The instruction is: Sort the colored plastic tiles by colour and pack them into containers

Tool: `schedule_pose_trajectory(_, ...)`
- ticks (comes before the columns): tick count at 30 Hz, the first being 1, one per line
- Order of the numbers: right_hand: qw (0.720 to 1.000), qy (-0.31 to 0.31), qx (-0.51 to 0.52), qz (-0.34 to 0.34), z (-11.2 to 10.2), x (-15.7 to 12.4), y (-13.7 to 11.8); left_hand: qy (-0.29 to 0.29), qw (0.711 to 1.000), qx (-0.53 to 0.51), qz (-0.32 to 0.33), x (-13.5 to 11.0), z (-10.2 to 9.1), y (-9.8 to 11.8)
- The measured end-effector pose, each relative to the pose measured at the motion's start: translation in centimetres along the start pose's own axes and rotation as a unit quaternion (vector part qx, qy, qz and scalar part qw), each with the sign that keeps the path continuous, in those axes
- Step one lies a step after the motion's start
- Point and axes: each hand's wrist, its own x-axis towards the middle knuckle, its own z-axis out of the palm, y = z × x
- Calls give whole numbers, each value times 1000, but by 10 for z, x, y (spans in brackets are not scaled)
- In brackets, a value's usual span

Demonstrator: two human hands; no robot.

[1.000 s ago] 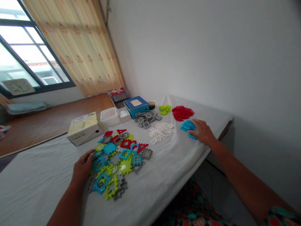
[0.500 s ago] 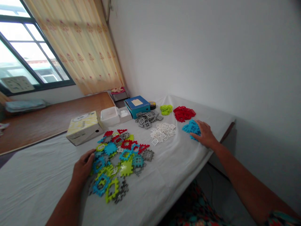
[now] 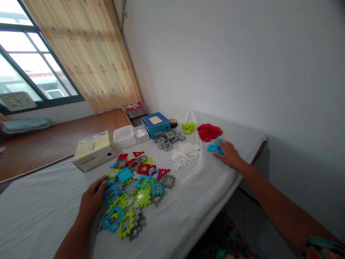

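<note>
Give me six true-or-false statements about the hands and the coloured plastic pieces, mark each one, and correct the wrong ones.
1. The right hand is at the blue pile. True.
2. The left hand is beside the mixed-colour pieces. True.
3. The left hand is at their right edge. False: it is at their left edge.
4. The red pile lies right of the yellow-green pile. True.
5. The yellow-green pile covers more cloth than the red pile. False: it covers less.
6. The mixed-colour pieces lie farther from the camera than the red pile. False: they lie nearer.
</note>
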Motion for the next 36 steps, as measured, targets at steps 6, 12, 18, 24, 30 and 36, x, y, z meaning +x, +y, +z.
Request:
schedule_pose_trajectory(6,998,-45,-7,49,-22,78,9,2,1000,7,-1,-2,-1,2)
schedule_pose_trajectory(12,987,-143,-43,-52,-5,142,-13,-4,1000,20,-6,-1,-2,3)
schedule_pose_trajectory(18,973,-196,-50,-111,21,161,6,-7,999,31,-16,-1,-3,1)
schedule_pose_trajectory(24,980,-167,-35,-102,33,182,29,8,999,32,3,2,-2,-5)
schedule_pose_trajectory(30,984,-155,-42,-78,42,196,32,6,999,42,13,3,-2,-9)
schedule_pose_trajectory(36,992,-105,-12,-67,17,195,27,-8,999,45,5,1,-1,-8)
